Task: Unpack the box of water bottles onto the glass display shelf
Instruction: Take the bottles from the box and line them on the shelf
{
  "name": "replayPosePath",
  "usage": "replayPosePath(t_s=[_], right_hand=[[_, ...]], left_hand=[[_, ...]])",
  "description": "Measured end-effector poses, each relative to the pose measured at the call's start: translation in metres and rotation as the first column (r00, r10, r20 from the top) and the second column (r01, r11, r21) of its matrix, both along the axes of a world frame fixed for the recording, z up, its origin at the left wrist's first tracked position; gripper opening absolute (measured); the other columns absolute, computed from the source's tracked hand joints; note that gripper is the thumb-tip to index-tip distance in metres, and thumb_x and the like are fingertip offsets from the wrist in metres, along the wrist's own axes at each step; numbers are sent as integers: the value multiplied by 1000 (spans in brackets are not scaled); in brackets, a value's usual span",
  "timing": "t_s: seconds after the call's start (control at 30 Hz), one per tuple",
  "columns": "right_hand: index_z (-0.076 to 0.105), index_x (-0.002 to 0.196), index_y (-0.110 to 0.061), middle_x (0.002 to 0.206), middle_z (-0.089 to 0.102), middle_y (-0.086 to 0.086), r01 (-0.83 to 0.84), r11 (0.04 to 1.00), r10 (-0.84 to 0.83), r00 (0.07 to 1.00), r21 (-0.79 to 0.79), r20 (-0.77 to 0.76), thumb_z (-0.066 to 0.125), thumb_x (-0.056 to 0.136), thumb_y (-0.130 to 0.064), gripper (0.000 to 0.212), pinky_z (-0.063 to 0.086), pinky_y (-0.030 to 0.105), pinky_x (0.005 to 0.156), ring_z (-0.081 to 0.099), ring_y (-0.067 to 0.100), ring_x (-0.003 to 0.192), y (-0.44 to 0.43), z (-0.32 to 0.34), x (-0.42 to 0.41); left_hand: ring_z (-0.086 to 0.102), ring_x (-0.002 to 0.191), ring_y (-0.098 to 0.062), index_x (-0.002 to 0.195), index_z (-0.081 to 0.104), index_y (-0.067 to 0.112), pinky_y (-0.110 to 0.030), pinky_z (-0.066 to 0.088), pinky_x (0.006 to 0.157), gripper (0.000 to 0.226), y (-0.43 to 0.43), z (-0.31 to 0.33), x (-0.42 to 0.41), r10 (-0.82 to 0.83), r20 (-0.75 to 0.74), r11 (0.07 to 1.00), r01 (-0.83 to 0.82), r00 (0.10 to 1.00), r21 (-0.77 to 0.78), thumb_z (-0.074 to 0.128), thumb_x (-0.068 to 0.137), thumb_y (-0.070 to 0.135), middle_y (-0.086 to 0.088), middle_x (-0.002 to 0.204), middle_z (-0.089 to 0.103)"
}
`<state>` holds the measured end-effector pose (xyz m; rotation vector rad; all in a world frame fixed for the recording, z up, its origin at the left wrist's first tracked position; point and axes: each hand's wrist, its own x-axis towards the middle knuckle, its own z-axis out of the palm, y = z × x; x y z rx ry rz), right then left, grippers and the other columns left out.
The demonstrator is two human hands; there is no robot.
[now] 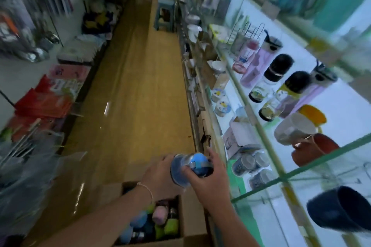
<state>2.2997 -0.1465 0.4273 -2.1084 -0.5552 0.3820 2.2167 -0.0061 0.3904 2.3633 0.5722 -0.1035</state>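
Cardboard box, near, holds pink, green and blue bottles; left hand and right hand grasp a blue-lidded bottle above.

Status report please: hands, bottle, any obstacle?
Holding blue-lidded bottle, left hand and right hand, by open box. Not yet on glass shelf. Shelf crowded: mugs.

Between my left hand and right hand the bottle looks clear, glossy plastic; below them, a matt cardboard box; rightward, a smooth glass shelf.
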Motion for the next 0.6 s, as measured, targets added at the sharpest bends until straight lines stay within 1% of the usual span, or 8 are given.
replayPosePath(t_s=[0.03, 0.07, 0.13, 0.17, 0.27, 0.4, 0.53, 0.6], right_hand=[[45, 142, -31, 120, 52, -15, 30, 999, -31, 999, 44, 27, 85, 68, -47, 86, 44, 13, 83, 53, 2, 107, -1, 18, 2], [45, 140, -34, 121, 52, -15, 52, 995, -57, 997, 89, 53, 84, 65, -51, 86, 48, 16, 85, 55, 3, 108, -2, 35, 4], [45, 135, -41, 124, 55, -12, 87, 980, -107, 989, 178, 101, 81, 58, -65, 88, 55, 33, 91, 59, 7, 112, -5, 69, 8], [46, 133, -42, 125, 56, -10, 102, 972, -132, 983, 214, 129, 80, 57, -69, 88, 56, 36, 91, 61, 8, 111, -7, 87, 10], [47, 135, -38, 117, 63, -10, 143, 941, -214, 954, 306, 212, 80, 59, -62, 86, 58, 33, 86, 66, 6, 103, -15, 144, 13], [50, 131, -34, 106, 63, -18, 210, 903, -331, 896, 375, 297, 87, 68, -39, 73, 53, 16, 78, 65, -1, 95, -35, 219, 15], [55, 120, -34, 100, 65, -21, 300, 864, -454, 812, 404, 366, 89, 68, -37, 62, 54, 18, 80, 65, -4, 92, -67, 285, 18], [59, 120, -33, 103, 69, -16, 343, 842, -502, 781, 415, 372, 89, 65, -41, 64, 56, 25, 86, 68, 1, 93, -87, 315, 20]], left_hand=[[53, 111, -5, 119, 45, 45, -28, 50, 91, 59, 3, 16, 7, -23, 39, 1000, 23, 999, 3, 67, 66, 53, 21, 115, 52], [54, 107, -3, 118, 46, 45, -27, 51, 89, 61, 5, 33, 14, -44, 97, 999, 43, 994, 13, 68, 62, 56, 23, 113, 54], [60, 98, -1, 113, 51, 43, -25, 53, 81, 61, 6, 71, 23, -43, 204, 999, 48, 978, -20, 74, 57, 53, 23, 106, 61], [62, 93, -1, 110, 53, 42, -27, 55, 77, 61, 6, 88, 27, -40, 240, 998, 52, 970, -45, 77, 56, 52, 21, 102, 63], [63, 88, -2, 109, 54, 42, -34, 57, 74, 64, 5, 141, 41, -103, 348, 989, 132, 932, -60, 82, 54, 56, 18, 100, 65], [64, 91, -3, 112, 56, 37, -37, 58, 79, 72, -6, 207, 62, -207, 480, 964, 260, 853, -47, 85, 51, 59, 16, 103, 66], [65, 84, 0, 106, 55, 36, -33, 58, 74, 67, -35, 263, 84, -288, 553, 936, 353, 782, -12, 87, 51, 58, 16, 96, 68], [67, 82, -2, 103, 58, 35, -35, 59, 73, 67, -55, 289, 94, -321, 587, 919, 394, 743, 3, 84, 49, 65, 15, 92, 70]])
